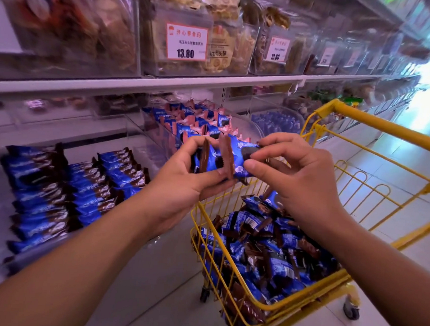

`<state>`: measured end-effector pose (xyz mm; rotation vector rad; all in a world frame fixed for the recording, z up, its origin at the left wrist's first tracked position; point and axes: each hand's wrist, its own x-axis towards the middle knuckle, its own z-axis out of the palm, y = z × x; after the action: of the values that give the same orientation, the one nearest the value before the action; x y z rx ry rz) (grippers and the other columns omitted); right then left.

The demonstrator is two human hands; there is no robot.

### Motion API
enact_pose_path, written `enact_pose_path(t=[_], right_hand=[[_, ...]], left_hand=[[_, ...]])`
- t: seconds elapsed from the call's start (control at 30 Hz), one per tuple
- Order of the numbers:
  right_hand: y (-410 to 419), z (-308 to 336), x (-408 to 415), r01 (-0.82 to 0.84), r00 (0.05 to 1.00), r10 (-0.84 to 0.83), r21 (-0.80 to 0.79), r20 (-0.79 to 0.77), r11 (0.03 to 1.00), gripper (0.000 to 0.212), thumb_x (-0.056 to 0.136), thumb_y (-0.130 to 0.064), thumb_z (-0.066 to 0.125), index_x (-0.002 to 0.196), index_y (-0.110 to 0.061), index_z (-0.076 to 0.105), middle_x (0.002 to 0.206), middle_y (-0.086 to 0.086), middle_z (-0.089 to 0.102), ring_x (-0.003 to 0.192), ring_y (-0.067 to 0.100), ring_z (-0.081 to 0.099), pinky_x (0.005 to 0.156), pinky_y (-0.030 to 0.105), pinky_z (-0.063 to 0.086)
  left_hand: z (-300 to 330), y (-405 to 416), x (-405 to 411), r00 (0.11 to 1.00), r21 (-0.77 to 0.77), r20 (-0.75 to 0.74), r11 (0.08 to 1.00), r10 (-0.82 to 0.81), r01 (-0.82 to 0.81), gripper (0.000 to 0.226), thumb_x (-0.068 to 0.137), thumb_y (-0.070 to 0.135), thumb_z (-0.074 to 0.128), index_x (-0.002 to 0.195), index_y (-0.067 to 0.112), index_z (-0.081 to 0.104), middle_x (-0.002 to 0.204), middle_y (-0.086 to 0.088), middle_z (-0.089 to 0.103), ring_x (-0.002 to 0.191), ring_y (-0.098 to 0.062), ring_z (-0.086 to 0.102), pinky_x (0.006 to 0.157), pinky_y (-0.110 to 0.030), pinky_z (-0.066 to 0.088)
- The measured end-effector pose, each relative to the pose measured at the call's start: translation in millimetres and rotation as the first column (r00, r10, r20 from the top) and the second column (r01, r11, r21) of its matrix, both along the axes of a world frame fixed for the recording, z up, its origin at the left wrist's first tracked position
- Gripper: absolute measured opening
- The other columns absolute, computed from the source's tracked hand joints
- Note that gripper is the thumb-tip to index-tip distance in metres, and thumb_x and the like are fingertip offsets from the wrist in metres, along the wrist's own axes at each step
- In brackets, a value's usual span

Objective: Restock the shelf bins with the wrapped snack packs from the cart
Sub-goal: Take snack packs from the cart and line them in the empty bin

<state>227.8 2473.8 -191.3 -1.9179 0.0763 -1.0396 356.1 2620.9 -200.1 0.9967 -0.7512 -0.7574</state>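
Observation:
My left hand (183, 178) grips a small stack of blue and brown wrapped snack packs (221, 158), held above the cart's near-left corner. My right hand (304, 176) pinches the right end of the outermost pack between thumb and fingers. Below them the yellow wire cart (373, 120) holds a heap of the same snack packs (267, 249). On the lower shelf at the left, a clear bin (5, 259) has rows of matching blue packs (60, 193) lying in it. Behind my hands another clear bin (136, 127) holds blue and pink packs (198, 120).
The upper shelf (163, 83) carries clear bins of biscuits with price tags reading 13.80 (186, 42). More bins run along the shelves to the right. The tiled aisle floor (404, 215) stretches away on the right past the cart.

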Motion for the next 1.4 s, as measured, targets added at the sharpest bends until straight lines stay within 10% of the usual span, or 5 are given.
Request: enact_pose_path(t=[0.5,1.0,1.17,1.3,1.4], right_hand=[[24.4,-5.5,17.7,-0.290,0.871,0.313,0.117,-0.378,0.950,0.090,0.092,-0.039,0.059,0.158,-0.029,-0.002,0.124,-0.059,0.035,0.125,-0.024,0.038,0.104,0.008,0.036],[105.6,27.8,78.7,-0.502,0.742,0.586,0.310,-0.326,0.808,0.102,0.064,-0.001,0.077,0.152,-0.021,0.029,0.128,0.003,0.067,0.107,0.011,0.068,0.085,0.023,0.055],[132.4,26.4,135.5,-0.576,0.652,0.672,0.346,-0.351,0.740,0.075,0.061,0.004,0.085,0.128,-0.009,0.054,0.109,0.012,0.072,0.097,0.022,0.069,0.085,0.032,0.058],[152.1,15.2,184.6,-0.566,0.609,0.700,0.415,-0.372,0.713,0.038,0.070,0.006,0.078,0.104,-0.008,0.064,0.088,0.007,0.071,0.083,0.019,0.068,0.075,0.031,0.059],[161.0,7.5,223.0,-0.552,0.619,0.511,0.132,-0.597,0.823,0.032,0.073,-0.008,0.084,0.099,-0.013,0.066,0.089,-0.001,0.073,0.080,0.011,0.069,0.073,0.029,0.058]], left_hand=[[14.5,22.4,-3.8,0.984,-0.054,-0.161,0.994,0.081,-0.091,0.068,0.086,0.004,0.033,0.149,0.031,0.032,0.139,-0.002,0.056,0.110,-0.022,0.067,0.072,-0.039,0.060],[33.7,106.2,17.1,0.940,-0.064,-0.088,0.940,0.330,-0.336,0.058,0.062,0.001,0.038,0.119,0.008,0.048,0.100,-0.015,0.062,0.088,-0.025,0.064,0.066,-0.024,0.055],[37.4,140.8,45.0,0.814,0.088,0.078,0.810,0.575,-0.580,0.037,0.093,0.015,0.032,0.083,0.015,0.067,0.083,-0.011,0.067,0.073,-0.019,0.062,0.070,-0.024,0.052],[27.1,195.1,94.5,0.261,0.008,0.734,0.376,0.627,-0.927,0.026,0.077,0.039,0.043,0.073,0.020,0.060,0.072,0.011,0.068,0.070,0.000,0.060,0.070,-0.024,0.048],[18.6,228.9,118.2,0.175,0.066,0.855,0.231,0.489,-0.971,0.028,0.067,0.045,0.052,0.076,0.021,0.064,0.073,0.009,0.067,0.073,-0.011,0.062,0.070,-0.033,0.051]])
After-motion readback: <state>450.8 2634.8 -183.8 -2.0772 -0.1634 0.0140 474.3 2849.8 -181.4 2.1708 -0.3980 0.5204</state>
